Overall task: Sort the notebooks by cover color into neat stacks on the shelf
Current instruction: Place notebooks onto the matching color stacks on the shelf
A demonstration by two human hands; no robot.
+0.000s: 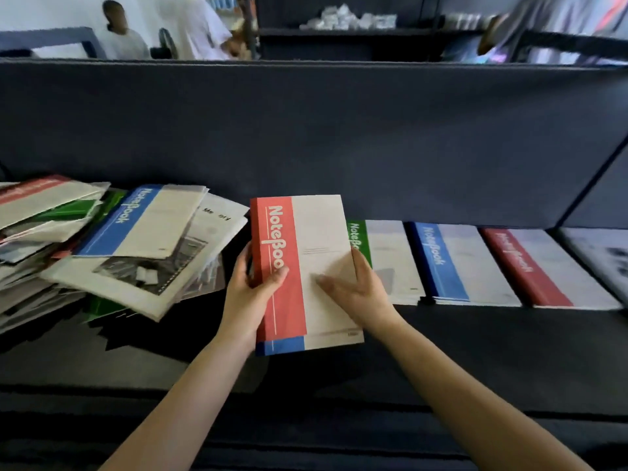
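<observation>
Several stacks (465, 266) on dark shelf (475, 351), people (122, 32) beyond

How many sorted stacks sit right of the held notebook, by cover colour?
Green stack: 1
Blue stack: 1
Red stack: 1
Black-and-white stack, cut off at the frame edge: 1
Total: 4
The held red notebook is not counted.

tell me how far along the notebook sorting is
Done: green stack, blue stack and red stack lie side by side on the right. In hand: the left hand and right hand hold a red notebook with a blue notebook under it. Left: the mixed pile on the left is unsorted.
</observation>
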